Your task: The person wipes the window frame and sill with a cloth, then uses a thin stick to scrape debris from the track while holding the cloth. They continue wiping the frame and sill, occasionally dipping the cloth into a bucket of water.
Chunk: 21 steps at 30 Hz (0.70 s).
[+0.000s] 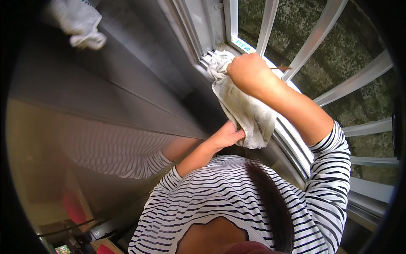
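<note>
My right hand [249, 71] is closed around the bunched upper part of a worn, off-white cloth [242, 104]. It is held over the corner of the sliding window's track [206, 60], beside the white frame. Lower down, my left hand [228, 136] grips the cloth's hanging edge, its thumb lying on the fabric. Between the two hands the cloth hangs in folds with grey stains. A thin brown strip [281, 68] shows just beyond my right wrist; what it is I cannot tell.
White metal bars [314, 41] stand outside the window before a mossy wall [291, 28]. On the left rises a dark, glossy panel [104, 111] that reflects my striped sleeve. Another pale cloth [84, 25] appears at the upper left, blurred. Pink-red objects [104, 249] lie at the lower left.
</note>
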Tool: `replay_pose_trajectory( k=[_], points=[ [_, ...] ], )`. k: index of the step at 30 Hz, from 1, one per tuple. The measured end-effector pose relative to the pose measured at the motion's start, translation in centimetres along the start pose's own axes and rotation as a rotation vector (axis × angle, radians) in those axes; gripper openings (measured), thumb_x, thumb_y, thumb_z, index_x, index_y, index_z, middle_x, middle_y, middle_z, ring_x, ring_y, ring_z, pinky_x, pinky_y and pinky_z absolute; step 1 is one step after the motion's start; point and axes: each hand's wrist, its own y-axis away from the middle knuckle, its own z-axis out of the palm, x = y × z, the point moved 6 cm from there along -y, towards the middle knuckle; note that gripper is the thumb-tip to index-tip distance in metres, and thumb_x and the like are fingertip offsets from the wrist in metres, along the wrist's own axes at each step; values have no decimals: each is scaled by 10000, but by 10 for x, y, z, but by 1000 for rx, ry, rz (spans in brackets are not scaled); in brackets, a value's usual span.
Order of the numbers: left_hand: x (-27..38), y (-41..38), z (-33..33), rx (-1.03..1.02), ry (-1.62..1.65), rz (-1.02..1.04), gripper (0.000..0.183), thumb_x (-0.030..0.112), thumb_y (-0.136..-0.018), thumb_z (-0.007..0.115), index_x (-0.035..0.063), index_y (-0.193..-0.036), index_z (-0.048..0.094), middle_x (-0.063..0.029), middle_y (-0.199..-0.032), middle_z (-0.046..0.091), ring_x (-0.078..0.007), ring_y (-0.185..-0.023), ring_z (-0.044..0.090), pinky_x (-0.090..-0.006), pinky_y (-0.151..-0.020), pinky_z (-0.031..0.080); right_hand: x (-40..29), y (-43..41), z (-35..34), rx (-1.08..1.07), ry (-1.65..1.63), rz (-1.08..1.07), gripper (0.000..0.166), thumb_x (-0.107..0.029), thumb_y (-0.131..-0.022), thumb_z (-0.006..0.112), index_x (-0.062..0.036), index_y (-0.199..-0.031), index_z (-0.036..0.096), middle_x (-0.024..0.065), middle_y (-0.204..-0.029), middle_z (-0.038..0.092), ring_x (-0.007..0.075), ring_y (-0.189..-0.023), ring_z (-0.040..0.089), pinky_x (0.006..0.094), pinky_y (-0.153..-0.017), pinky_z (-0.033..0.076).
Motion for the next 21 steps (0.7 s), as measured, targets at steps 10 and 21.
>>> replay_pose_trajectory(
  k=[10,21],
  points=[
    [-16,4,-6,5,28,-76,738,403,-903,587,-19,-1408,253,-101,-1374,388,-214,-1279,352,-338,-1067,286,29,-27,-44,394,-205,112,137,-52,-748,596,-39,-833,703,133,-818,690,301,-778,686,378,-666,555],
    [-13,1,-6,41,-26,-22,768,437,-904,573,-10,-1425,229,-90,-1379,386,-200,-1273,357,-342,-1057,301,12,-48,-6,253,-165,136,145,-75,-766,575,-67,-816,711,105,-769,688,274,-764,689,371,-643,558]
  ],
)
